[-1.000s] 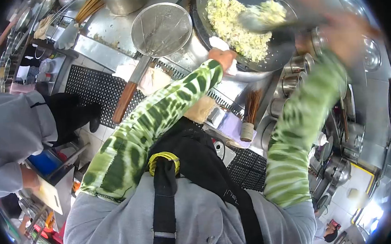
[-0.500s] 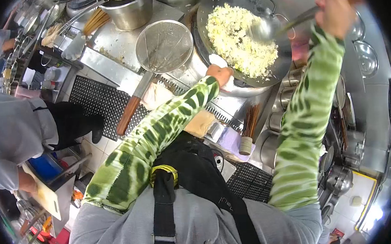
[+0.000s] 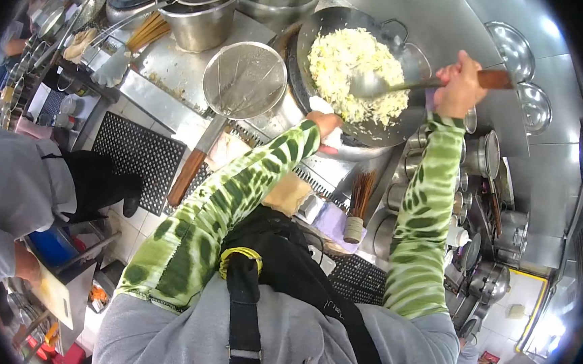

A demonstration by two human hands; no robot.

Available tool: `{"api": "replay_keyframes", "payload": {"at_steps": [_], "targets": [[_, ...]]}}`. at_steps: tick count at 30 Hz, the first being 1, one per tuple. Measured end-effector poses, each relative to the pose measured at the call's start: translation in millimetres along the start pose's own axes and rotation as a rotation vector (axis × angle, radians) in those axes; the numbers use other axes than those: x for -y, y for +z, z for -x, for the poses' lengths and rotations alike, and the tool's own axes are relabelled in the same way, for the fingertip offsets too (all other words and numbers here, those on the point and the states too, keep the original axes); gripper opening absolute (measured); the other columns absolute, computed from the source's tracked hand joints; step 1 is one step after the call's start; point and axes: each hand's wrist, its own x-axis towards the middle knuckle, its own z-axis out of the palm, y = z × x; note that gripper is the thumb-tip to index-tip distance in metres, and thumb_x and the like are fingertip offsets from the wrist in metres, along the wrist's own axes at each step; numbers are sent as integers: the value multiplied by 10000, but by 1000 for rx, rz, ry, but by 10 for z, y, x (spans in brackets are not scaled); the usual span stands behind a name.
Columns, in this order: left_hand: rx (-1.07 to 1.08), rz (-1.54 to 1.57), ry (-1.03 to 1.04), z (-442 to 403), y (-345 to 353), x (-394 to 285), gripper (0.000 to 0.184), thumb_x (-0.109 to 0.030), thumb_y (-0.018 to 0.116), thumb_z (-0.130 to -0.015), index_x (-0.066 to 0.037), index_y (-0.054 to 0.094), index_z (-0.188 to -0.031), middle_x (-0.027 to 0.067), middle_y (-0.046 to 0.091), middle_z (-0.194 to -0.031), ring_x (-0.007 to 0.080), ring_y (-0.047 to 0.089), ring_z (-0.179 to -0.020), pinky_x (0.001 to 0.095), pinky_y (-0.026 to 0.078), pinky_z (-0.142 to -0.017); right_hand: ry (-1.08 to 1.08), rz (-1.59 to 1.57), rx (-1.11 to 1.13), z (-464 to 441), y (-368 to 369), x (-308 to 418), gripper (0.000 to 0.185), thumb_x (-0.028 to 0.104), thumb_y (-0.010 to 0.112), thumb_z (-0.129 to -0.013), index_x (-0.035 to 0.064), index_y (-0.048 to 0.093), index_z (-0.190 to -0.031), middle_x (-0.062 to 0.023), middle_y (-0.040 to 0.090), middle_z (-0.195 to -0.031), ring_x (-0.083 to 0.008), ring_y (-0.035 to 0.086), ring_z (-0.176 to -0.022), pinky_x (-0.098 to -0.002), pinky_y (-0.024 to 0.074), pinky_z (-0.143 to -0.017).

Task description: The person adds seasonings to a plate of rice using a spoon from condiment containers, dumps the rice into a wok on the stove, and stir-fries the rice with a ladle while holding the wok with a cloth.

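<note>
Fried rice [image 3: 337,57] with green bits lies in a dark wok [image 3: 321,23] at the upper middle. At the wok's near rim my left hand [image 3: 324,122] is closed on a white cloth [image 3: 320,105]. My right hand [image 3: 459,88] grips the handle of a ladle [image 3: 393,87], its wooden end [image 3: 497,79] sticking out to the right. The ladle's bowl rests in the rice. Left of the wok lies a round mesh strainer [image 3: 244,80] with a wooden handle.
A metal pot [image 3: 199,26] stands beyond the strainer. A bamboo brush [image 3: 362,201] is below the wok, and metal pots [image 3: 482,155] line the right side. Another person [image 3: 14,181] stands at the left, a hand [image 3: 27,263] on a cutting board [image 3: 52,293].
My right hand has come down and left with the ladle, which is now lower in the rice. My left hand stays at the wok's rim. The view has shifted slightly.
</note>
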Motion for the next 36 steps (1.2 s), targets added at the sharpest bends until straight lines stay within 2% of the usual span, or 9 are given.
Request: {"api": "replay_keyframes", "payload": {"at_steps": [4, 7, 21, 23, 25, 28, 32, 34, 36], "targets": [[-72, -19, 30, 55, 52, -35, 337, -203, 641, -797, 10, 579, -1049, 147, 604, -948, 291, 614, -817, 451, 589, -600, -158, -126, 363, 601, 181, 602, 213, 64, 643, -792, 52, 495, -639, -5, 392, -488, -113, 380, -391, -256, 348, -397], [-14, 0, -19, 6, 25, 15, 292, -181, 637, -797, -4, 596, -1026, 150, 557, -1069, 299, 604, -891, 441, 592, -590, -75, -26, 255, 414, 173, -261, 211, 66, 633, -796, 55, 498, -634, -9, 424, -489, -108, 389, -394, -264, 353, -401], [-104, -47, -10, 342, 54, -183, 440, -156, 674, -776, 40, 519, -1139, 185, 435, -1232, 321, 565, -974, 427, 607, -609, -137, 33, 395, 37, 642, 159, 129, 70, 654, -795, 34, 563, -710, -8, 473, -528, -98, 440, -448, -258, 377, -450], [126, -611, 324, -63, -146, 90, 366, -173, 612, -837, 15, 547, -1145, 172, 490, -1198, 289, 571, -982, 404, 602, -703, -87, 125, 490, -55, 367, -388, 165, 85, 635, -811, 48, 546, -678, -20, 452, -501, -109, 434, -423, -289, 409, -472], [35, -256, 47, 85, -9, -102, 318, -178, 571, -859, -29, 575, -1139, 142, 541, -1121, 262, 580, -940, 392, 588, -760, 129, 53, 551, -630, 153, -309, 211, 112, 625, -812, 73, 501, -646, -6, 445, -499, -122, 424, -401, -298, 398, -468], [13, -89, -23, 23, 12, -41, 263, -141, 570, -812, -48, 626, -1051, 123, 593, -925, 228, 590, -796, 353, 566, -649, 84, 247, 204, -802, 86, 414, 213, 127, 615, -813, 67, 517, -634, 0, 432, -489, -111, 404, -386, -292, 378, -442], [-29, -29, -17, 16, 38, -34, 188, -132, 578, -773, -39, 585, -935, 140, 605, -837, 270, 630, -690, 408, 550, -508, -524, 410, -68, -616, -381, -328, 213, 115, 625, -785, 23, 521, -622, -42, 485, -505, -120, 410, -354, -282, 349, -357], [19, -28, -2, 16, 16, -27, 193, -137, 572, -780, -41, 570, -946, 133, 611, -837, 277, 641, -675, 415, 546, -511, -9, -31, 19, -454, -264, -441, 181, 52, 640, -760, 44, 490, -658, -12, 449, -506, -121, 400, -363, -286, 360, -373], [-13, -52, -22, 12, 22, 26, 196, -139, 571, -782, -38, 570, -950, 135, 617, -828, 271, 640, -660, 417, 544, -508, 63, -46, 134, -314, -122, -50, 197, 36, 626, -772, 55, 479, -642, -8, 429, -497, -110, 388, -359, -269, 340, -362]]}}
